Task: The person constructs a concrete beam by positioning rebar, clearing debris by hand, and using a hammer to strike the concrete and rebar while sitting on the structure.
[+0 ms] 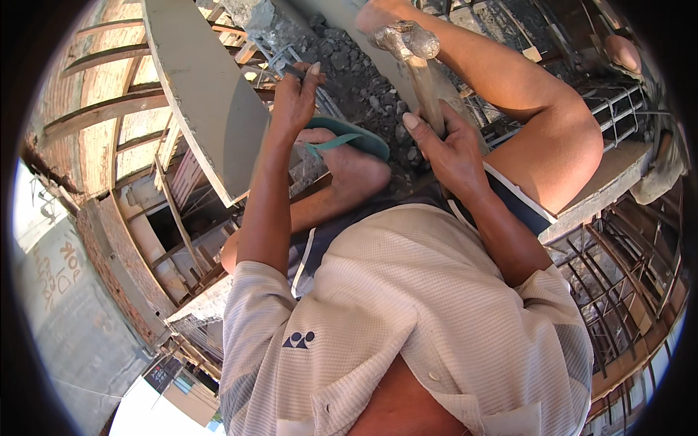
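My right hand (456, 149) is wrapped round the wooden handle of a hammer (424, 80), whose worn, dusty metal head points away from me. My left hand (294, 102) is closed round a short dark metal chisel (294, 71), partly hidden by the fingers. Just beyond the chisel are exposed steel bars (280, 57) and a broken concrete edge (263, 27). Grey rubble (345, 62) fills the gap between my hands, lower than both of them.
A green flip-flop (371, 142) is on my foot below the left hand. On the left a large flat panel (196, 80) slopes beside my forearm. A rebar cage (618, 116) juts out past my right knee. Wooden framing (102, 116) and more rebar (611, 269) lie lower down at both sides.
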### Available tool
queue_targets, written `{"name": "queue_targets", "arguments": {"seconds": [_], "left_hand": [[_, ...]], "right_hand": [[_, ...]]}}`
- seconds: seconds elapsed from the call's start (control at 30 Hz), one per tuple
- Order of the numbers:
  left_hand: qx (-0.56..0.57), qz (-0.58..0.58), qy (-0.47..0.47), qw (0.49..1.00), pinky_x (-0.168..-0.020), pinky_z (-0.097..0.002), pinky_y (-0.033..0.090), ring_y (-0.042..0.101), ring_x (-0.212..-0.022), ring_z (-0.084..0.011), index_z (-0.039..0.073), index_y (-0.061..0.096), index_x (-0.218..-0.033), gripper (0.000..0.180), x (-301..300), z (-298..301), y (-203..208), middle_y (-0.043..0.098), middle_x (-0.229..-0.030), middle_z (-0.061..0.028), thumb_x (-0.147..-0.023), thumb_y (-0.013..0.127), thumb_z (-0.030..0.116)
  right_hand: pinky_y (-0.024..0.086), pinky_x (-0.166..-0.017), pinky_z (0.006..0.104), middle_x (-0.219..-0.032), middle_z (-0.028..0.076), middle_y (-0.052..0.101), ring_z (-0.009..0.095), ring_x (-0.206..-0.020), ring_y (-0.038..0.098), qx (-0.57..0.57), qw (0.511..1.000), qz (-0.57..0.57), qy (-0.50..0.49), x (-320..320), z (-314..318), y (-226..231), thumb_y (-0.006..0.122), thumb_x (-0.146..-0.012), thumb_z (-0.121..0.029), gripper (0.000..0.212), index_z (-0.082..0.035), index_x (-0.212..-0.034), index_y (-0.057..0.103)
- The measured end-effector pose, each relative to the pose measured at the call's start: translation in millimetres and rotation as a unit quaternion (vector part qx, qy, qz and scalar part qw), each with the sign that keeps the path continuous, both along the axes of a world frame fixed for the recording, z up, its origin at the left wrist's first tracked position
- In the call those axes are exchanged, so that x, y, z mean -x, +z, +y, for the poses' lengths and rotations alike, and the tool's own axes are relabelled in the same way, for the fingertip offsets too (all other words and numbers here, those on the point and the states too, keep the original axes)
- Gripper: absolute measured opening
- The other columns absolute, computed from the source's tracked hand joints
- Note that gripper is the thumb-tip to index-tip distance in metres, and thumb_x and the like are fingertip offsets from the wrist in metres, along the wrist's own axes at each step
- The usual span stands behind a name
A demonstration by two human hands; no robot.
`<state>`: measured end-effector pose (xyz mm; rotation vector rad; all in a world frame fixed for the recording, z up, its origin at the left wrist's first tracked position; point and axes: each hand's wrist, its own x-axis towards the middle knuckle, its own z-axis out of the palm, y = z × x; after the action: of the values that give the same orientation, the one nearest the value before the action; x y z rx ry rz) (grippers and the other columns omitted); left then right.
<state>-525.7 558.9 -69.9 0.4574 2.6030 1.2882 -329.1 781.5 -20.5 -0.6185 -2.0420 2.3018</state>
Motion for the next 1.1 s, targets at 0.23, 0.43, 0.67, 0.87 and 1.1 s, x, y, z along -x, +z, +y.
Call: {"name": "queue_targets", "arguments": {"seconds": [0.23, 0.43, 0.67, 0.87, 1.1], "left_hand": [[0.007, -0.002, 0.009, 1.0, -0.078, -0.0342, 0.051, 0.066, -0.083, -0.0177, -0.003, 0.068, -0.101, 0.036, 2.3, -16.5, -2.7, 0.074, -0.09, -0.0112, -0.105, 0.056, 0.031], [0.018, 0.005, 0.017, 1.0, -0.079, -0.0318, 0.051, 0.066, -0.085, -0.0155, -0.001, 0.07, -0.102, 0.033, -5.2, -16.7, -2.7, 0.073, -0.088, -0.0086, -0.105, 0.057, 0.028], [-0.047, 0.03, -0.007, 0.998, -0.072, -0.0376, 0.051, 0.065, -0.076, -0.0208, 0.0, 0.069, -0.098, 0.027, -2.7, -19.5, -5.3, 0.071, -0.082, -0.0117, -0.102, 0.063, 0.026], [0.042, 0.015, -0.033, 0.998, -0.07, -0.0397, 0.05, 0.064, -0.074, -0.0231, -0.001, 0.067, -0.102, 0.032, 4.9, -35.6, -28.0, 0.069, -0.081, -0.0139, -0.102, 0.063, 0.031], [-0.052, 0.009, -0.011, 0.999, -0.074, -0.0346, 0.051, 0.064, -0.079, -0.0167, -0.001, 0.069, -0.102, 0.033, 0.4, -31.2, -25.4, 0.072, -0.085, -0.0108, -0.102, 0.064, 0.032]], "right_hand": [[0.051, -0.077, 0.0318, -0.09, 0.013, 0.069, 0.014, -0.085, 0.062, -0.052, 0.998, 0.022, 0.037, 3.6, -3.6, -2.5, 0.071, -0.097, -0.031, 0.039, 0.005, -0.11, 0.065], [0.052, -0.077, 0.0352, -0.093, 0.02, 0.07, 0.021, -0.086, 0.067, -0.154, 0.978, 0.099, 0.1, 20.7, -3.9, 29.4, 0.068, -0.098, -0.025, 0.036, 0.006, -0.117, 0.062], [0.051, -0.073, 0.0319, -0.1, 0.01, 0.067, 0.016, -0.078, 0.061, -0.213, 0.911, 0.343, 0.084, 60.1, -14.2, 113.8, 0.06, -0.101, -0.013, 0.04, 0.004, -0.136, 0.052], [0.047, -0.06, 0.0313, -0.084, 0.005, 0.066, 0.011, -0.065, 0.055, -0.224, 0.927, 0.079, 0.292, 62.5, -35.2, 77.9, 0.059, -0.099, -0.012, 0.037, 0.003, -0.133, 0.055], [0.049, -0.067, 0.031, -0.082, 0.015, 0.061, 0.015, -0.072, 0.058, -0.095, 0.95, 0.282, 0.094, 51.1, -40.1, 147.7, 0.064, -0.093, -0.006, 0.028, 0.003, -0.119, 0.057]]}}
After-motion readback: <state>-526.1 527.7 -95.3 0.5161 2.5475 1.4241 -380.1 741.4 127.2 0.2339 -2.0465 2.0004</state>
